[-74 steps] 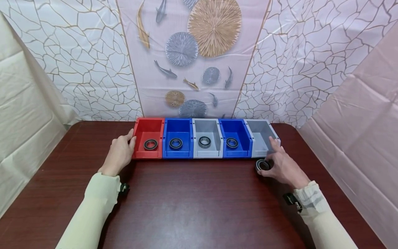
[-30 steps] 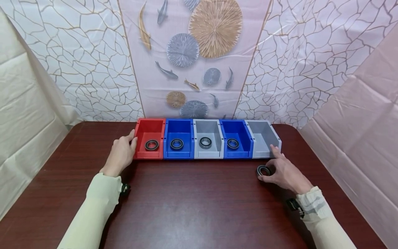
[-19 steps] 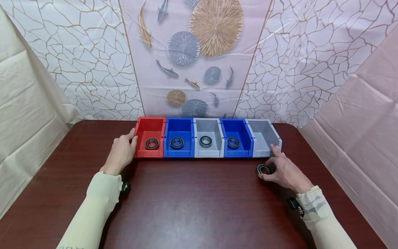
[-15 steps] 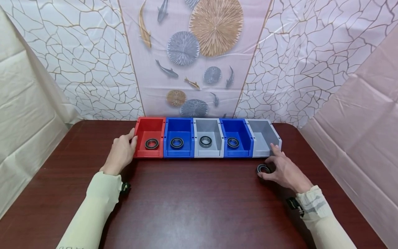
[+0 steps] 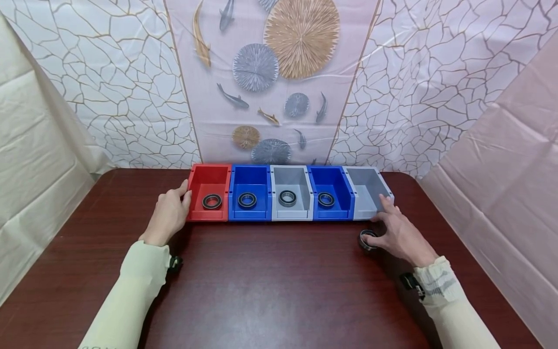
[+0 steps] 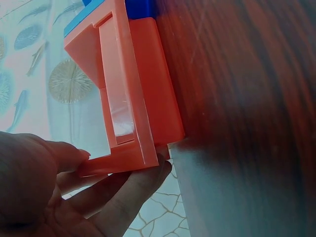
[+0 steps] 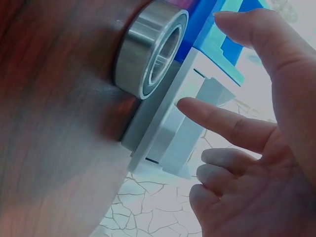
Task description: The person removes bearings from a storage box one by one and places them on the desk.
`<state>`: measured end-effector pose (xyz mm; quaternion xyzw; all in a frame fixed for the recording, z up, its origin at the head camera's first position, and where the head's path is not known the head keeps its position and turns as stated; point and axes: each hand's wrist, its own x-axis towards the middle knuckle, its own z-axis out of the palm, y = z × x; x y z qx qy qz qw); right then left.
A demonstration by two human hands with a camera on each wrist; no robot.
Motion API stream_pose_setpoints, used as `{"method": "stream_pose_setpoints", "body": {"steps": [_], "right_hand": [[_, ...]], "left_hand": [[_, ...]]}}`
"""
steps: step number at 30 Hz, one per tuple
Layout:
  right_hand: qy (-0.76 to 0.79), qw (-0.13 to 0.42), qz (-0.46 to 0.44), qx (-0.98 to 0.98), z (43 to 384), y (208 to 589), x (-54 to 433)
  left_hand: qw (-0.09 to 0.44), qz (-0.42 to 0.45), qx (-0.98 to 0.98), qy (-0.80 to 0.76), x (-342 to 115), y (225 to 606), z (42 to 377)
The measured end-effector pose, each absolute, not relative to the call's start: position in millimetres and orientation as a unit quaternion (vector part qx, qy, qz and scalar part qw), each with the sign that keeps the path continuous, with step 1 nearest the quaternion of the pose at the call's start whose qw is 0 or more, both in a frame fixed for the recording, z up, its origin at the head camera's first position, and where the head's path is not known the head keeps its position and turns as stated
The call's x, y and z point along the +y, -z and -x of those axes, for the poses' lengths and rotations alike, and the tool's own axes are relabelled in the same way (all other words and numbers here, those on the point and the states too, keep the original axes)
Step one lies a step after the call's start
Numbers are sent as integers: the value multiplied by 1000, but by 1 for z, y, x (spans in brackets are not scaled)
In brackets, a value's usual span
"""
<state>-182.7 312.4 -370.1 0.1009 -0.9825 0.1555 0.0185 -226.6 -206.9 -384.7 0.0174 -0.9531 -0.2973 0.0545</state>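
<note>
On the left, my left hand (image 5: 167,215) grips the side wall of the red storage bin (image 6: 129,84), thumb on one side and fingers on the other. A ball bearing (image 7: 153,47) lies flat on the table before the right-hand grey bin (image 5: 365,194). Just above and beside it is my right hand (image 5: 401,235), which holds nothing. The right wrist view shows its thumb and index finger spread apart, clear of the bearing, and the other fingers bent. In the head view the thumb covers part of that bearing.
Between the end bins stand a blue bin (image 5: 250,179), a grey bin (image 5: 291,177) and another blue bin (image 5: 330,179), joined in one row. One bearing lies in each of these and in the red bin. A patterned cloth (image 5: 296,140) hangs behind the brown table (image 5: 261,281).
My right hand brought the bearing slightly nearer the table's front, then its thumb and finger came off it and rose a little. The left hand keeps its grip on the red bin.
</note>
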Motion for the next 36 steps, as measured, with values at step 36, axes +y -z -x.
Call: {"method": "stream_pose_setpoints", "body": {"steps": [36], "right_hand": [[-152,30,-110,-982,192,349,301]], "left_hand": [[50,-16,-951,304,-206,384,225]]}}
